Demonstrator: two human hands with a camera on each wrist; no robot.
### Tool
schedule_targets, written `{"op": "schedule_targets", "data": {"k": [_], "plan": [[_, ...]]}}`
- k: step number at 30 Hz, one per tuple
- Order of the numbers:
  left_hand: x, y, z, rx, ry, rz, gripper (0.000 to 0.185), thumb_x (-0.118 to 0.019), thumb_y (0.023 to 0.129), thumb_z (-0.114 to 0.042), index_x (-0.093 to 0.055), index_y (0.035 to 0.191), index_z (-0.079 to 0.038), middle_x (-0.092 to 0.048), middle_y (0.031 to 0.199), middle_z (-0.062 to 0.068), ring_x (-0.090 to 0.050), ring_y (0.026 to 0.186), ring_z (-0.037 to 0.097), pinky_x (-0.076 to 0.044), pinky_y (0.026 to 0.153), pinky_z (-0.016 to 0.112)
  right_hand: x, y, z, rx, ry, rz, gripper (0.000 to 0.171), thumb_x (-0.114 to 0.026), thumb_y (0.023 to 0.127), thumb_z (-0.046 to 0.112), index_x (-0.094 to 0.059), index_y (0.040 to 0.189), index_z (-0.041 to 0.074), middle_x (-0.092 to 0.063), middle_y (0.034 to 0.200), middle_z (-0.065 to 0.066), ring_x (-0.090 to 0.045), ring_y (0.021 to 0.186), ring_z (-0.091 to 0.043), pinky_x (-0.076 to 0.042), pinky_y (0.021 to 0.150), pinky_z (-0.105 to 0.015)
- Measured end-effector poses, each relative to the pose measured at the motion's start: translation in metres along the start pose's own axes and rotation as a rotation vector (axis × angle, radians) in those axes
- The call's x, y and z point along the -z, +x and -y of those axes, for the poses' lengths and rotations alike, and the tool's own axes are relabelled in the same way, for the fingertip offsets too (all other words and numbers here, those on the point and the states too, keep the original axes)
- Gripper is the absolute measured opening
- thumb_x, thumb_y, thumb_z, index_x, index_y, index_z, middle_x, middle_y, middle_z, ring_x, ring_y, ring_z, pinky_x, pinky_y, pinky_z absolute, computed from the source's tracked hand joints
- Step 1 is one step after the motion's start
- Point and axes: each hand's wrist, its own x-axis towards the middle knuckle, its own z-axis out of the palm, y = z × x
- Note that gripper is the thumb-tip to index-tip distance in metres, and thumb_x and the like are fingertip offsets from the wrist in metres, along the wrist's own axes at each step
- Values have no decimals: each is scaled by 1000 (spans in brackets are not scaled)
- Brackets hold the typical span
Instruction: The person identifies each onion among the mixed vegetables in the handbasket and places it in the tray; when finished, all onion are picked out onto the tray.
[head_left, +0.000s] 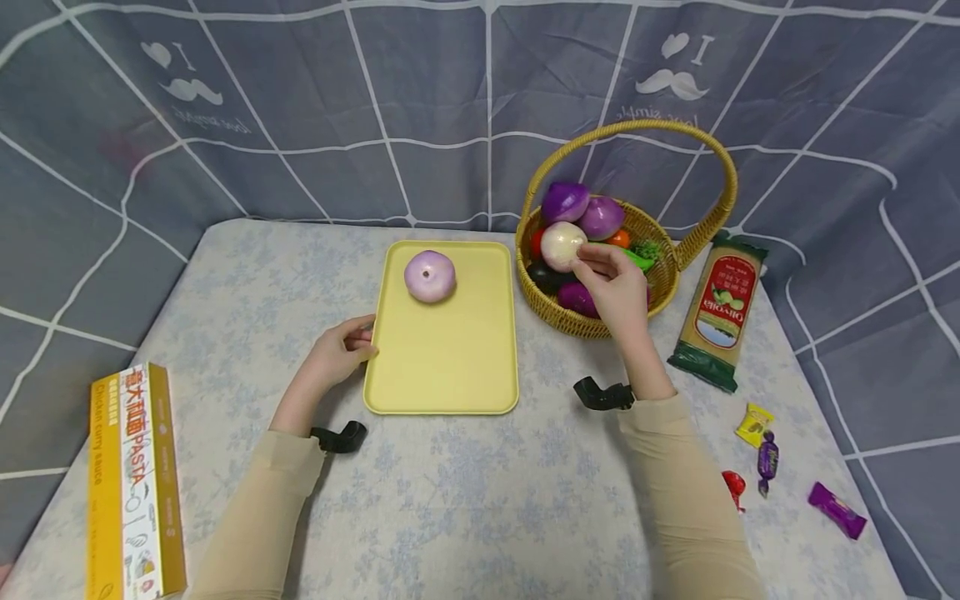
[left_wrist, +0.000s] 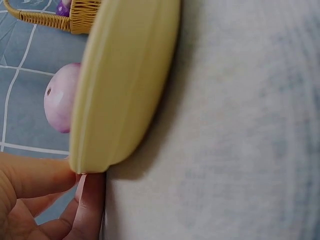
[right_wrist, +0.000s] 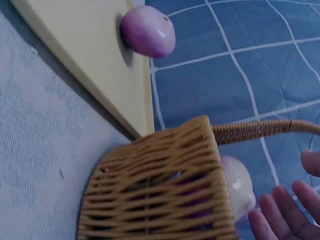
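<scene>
A yellow tray [head_left: 442, 358] lies mid-table with a pale purple onion [head_left: 430, 275] at its far end. My left hand [head_left: 352, 340] pinches the tray's left rim [left_wrist: 95, 150] between thumb and fingers [left_wrist: 90, 200]; the onion [left_wrist: 60, 102] shows beyond the rim. A wicker basket [head_left: 660, 229] to the right holds purple onions [head_left: 565, 201] and other vegetables. My right hand [head_left: 596, 265] reaches into it with its fingertips at a whitish onion [head_left: 561, 244]. In the right wrist view the fingers [right_wrist: 280, 215] are spread and straight beside that onion [right_wrist: 240, 187], behind the basket wall [right_wrist: 160, 195].
A green-ended spaghetti packet [head_left: 718, 312] lies right of the basket. Several wrapped candies [head_left: 767, 460] are scattered at the front right. A yellow pasta box [head_left: 135, 483] sits at the front left edge. A grey patterned cloth hangs behind the table.
</scene>
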Motion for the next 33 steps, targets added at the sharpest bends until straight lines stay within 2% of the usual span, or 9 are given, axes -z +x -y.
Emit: {"op": "schedule_targets", "data": {"k": [4, 8, 13, 21, 27, 33], "plan": [[-1, 0, 1, -3, 10, -6, 58, -55, 100, -9, -34, 153, -6, -54, 130, 23, -55, 113, 33, -50, 84, 34, 7, 4, -4, -13, -26, -17, 37, -70, 92, 28, -66, 121, 6, -67, 121, -10, -64, 100, -4, -51, 87, -17], [0, -2, 1, -3, 25, -8, 58, -55, 99, -9, -33, 154, -5, -54, 129, 23, -55, 113, 33, -49, 83, 33, 8, 9, -8, -31, -78, -10, 43, -71, 91, 34, -64, 124, 7, -65, 125, -9, -64, 108, -14, -51, 87, -19], [1, -3, 1, -8, 34, -10, 58, -56, 99, -9, -34, 153, -6, -55, 129, 22, -56, 113, 33, -48, 82, 32, 7, 18, -13, -87, -83, 21, 54, -72, 90, 37, -58, 133, 6, -58, 134, -9, -60, 120, -24, -53, 95, -30], [-1, 0, -1, 2, 45, -21, 57, -55, 99, -10, -35, 153, -6, -55, 129, 22, -56, 112, 32, -48, 83, 33, 3, 29, -15, -138, -102, 92, 73, -73, 88, 38, -42, 145, 6, -44, 146, -15, -51, 131, -29, -48, 103, -43], [-1, -2, -1, 0, 46, -22, 58, -54, 99, -9, -34, 153, -5, -55, 129, 22, -56, 112, 33, -48, 82, 32, -4, 36, -16, -197, -141, 146, 83, -72, 87, 42, -32, 151, 7, -36, 153, -16, -45, 136, -31, -43, 109, -45], [-1, -1, -1, 0, 32, -15, 58, -55, 99, -10, -34, 153, -6, -55, 129, 22, -56, 112, 31, -47, 80, 29, -9, 41, -17, -209, -157, 156, 87, -74, 87, 38, -28, 152, 3, -35, 152, -20, -44, 135, -35, -41, 110, -47]]}}
